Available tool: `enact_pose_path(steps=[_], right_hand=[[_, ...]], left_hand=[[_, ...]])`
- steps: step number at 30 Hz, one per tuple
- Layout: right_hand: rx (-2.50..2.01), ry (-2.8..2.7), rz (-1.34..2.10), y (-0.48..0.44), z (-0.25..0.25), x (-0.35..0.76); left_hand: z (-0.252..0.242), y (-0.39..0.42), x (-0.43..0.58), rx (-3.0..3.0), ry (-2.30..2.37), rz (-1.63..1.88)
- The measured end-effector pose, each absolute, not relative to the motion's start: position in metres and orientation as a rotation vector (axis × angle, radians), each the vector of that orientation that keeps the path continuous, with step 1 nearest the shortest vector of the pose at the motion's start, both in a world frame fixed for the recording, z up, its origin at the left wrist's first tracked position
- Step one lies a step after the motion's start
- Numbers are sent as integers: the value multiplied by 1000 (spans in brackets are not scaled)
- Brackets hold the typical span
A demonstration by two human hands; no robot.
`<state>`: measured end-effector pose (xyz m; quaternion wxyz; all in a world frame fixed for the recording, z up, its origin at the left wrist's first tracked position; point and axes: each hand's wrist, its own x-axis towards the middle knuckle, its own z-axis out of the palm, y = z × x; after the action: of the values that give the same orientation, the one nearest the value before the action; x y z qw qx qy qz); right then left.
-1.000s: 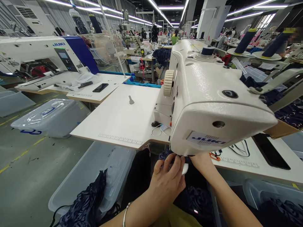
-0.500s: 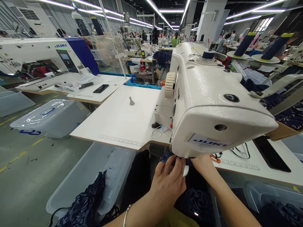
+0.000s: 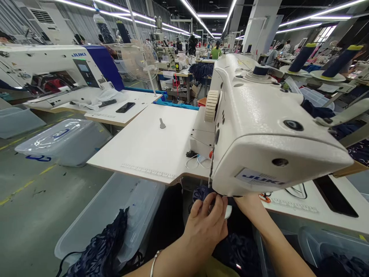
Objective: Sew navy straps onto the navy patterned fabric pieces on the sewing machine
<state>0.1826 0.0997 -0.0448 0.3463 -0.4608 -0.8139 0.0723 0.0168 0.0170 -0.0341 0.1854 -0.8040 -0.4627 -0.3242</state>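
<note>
A white JUKI sewing machine (image 3: pixel 259 115) stands right before me, its head hanging over both hands. My left hand (image 3: pixel 206 221) has its fingers curled and pinched on dark navy patterned fabric (image 3: pixel 199 193) under the machine's near end. Just beside those fingertips shows a smooth white machine part (image 3: pixel 228 212). My right hand (image 3: pixel 243 202) reaches beneath the machine head from the right; its fingers are hidden there. More navy fabric (image 3: pixel 242 250) hangs down over my lap.
On the white table (image 3: pixel 138 142) lies a small grey metal piece (image 3: pixel 162 124). A clear plastic bin (image 3: pixel 115 215) holding navy fabric sits below left. To the right are orange-handled snips (image 3: pixel 264 198) and a black phone (image 3: pixel 336 198). Another JUKI machine (image 3: pixel 43 69) stands at left.
The view has shifted slightly, so the machine appears a little farther right and larger. Slightly more bunched fabric shows left of my left fingers. Both hands stay in nearly the same place.
</note>
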Motion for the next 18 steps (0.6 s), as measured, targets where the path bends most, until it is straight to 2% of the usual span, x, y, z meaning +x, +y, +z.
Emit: enact_pose_path(steps=[8,18], right_hand=[[-1026,-2094,-38,103,-50,177],[-954,-2053,22,105,-52,181]], left_hand=[[-34,14,14,-2240,-1349,-851],[-38,16,17,-2247,-1365,-898]])
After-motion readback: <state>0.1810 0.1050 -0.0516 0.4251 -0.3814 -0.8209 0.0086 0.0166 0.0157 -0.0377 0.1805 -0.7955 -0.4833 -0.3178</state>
